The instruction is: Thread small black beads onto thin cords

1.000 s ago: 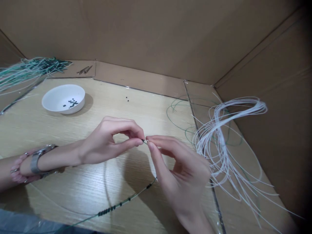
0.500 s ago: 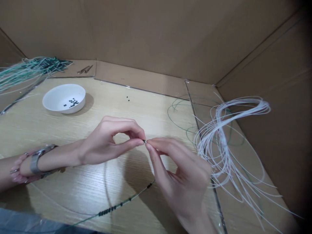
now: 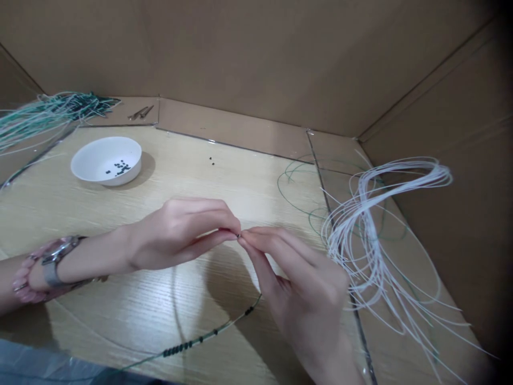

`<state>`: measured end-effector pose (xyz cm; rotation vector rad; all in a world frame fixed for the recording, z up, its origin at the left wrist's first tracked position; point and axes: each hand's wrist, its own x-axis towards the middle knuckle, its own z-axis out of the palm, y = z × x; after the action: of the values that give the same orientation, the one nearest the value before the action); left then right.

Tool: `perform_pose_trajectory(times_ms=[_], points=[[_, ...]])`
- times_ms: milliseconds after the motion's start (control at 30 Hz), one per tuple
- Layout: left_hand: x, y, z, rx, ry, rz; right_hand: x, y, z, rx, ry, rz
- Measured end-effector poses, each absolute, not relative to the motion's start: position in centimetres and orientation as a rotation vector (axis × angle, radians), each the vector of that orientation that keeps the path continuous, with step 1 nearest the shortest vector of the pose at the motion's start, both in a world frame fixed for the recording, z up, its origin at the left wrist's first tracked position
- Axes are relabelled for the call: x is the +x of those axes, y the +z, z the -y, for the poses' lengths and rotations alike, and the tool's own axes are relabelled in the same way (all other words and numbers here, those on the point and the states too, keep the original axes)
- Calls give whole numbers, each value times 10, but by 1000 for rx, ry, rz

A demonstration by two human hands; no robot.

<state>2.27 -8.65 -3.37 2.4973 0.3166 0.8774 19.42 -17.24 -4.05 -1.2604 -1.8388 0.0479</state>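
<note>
My left hand point(image 3: 182, 232), with a watch and a pink bead bracelet at its wrist, pinches a tiny dark bead point(image 3: 238, 236) between thumb and forefinger. Meeting it fingertip to fingertip, my right hand point(image 3: 306, 291) is closed in a pinch on the end of a thin cord; the fingers cover most of both. Below my hands hangs a green and pale cord point(image 3: 230, 323) carrying several black beads point(image 3: 176, 349), most of them bunched at the lower left. Whether the cord end is inside the pinched bead, I cannot tell.
A white bowl point(image 3: 86, 163) with small black beads stands at the left. Two loose beads point(image 3: 211, 160) lie near the table's back. White cords point(image 3: 366, 214) lie looped at the right, green and white strands point(image 3: 52, 117) at the far left. Metal pieces point(image 3: 141, 113) rest by the cardboard wall point(image 3: 240, 59).
My left hand's thumb and fingers have drawn closer together, narrowing the gap between them, and the wrist has turned slightly. Less of the pinched bead shows now. The right hand has barely moved.
</note>
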Motion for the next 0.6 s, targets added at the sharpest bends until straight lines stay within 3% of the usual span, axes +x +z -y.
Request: perform_pose_trajectory(times_ms=[300,600], points=[[25,-32,86,2303,974,-473,195,-39,171,-1251,582,1585],[27,-32,89,2375,936,-419,192,-42,173,-1197,460,1571]])
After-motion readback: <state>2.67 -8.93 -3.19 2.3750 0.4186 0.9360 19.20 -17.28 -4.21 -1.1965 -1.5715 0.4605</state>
